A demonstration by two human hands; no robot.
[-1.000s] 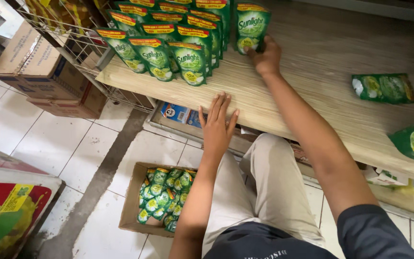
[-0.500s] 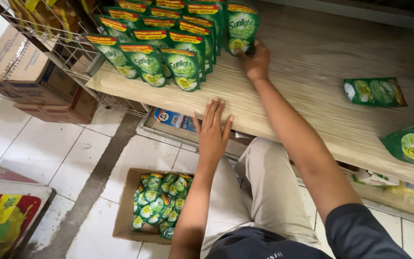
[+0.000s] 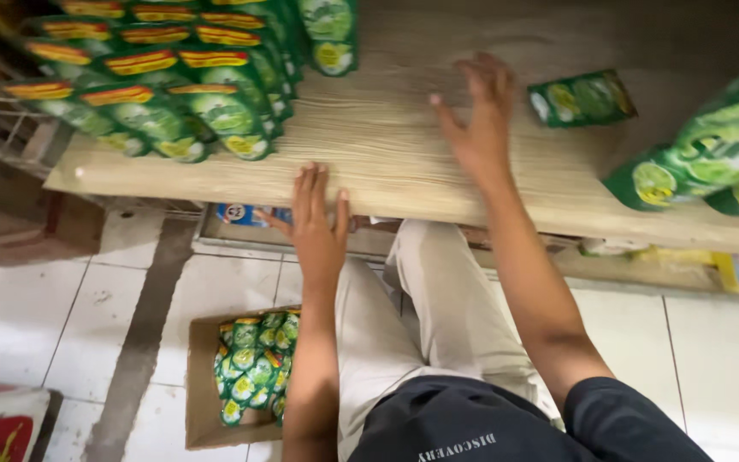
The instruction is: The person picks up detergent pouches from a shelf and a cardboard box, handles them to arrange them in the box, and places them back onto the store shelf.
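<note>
My left hand [image 3: 316, 224] rests flat on the front edge of a light wooden shelf [image 3: 387, 162], fingers together, holding nothing. Further back, my right hand [image 3: 476, 120] hovers over the bare shelf board with fingers spread and empty. It is nearest a single green pouch lying flat [image 3: 582, 97] to its right. Rows of upright green pouches [image 3: 173, 94] fill the shelf's left side. Another green pouch [image 3: 329, 32] stands at the back, left of my right hand.
More green pouches [image 3: 712, 162] lie at the shelf's right end. On the white tiled floor below, an open cardboard box [image 3: 207, 385] holds several small green pouches [image 3: 254, 364]. My knee in beige trousers [image 3: 438, 282] is under the shelf. A wire rack [image 3: 10, 128] stands left.
My right hand has let go of the standing pouch at the back and moved right over the bare shelf. The view has shifted closer and to the right. My left hand stays on the edge.
</note>
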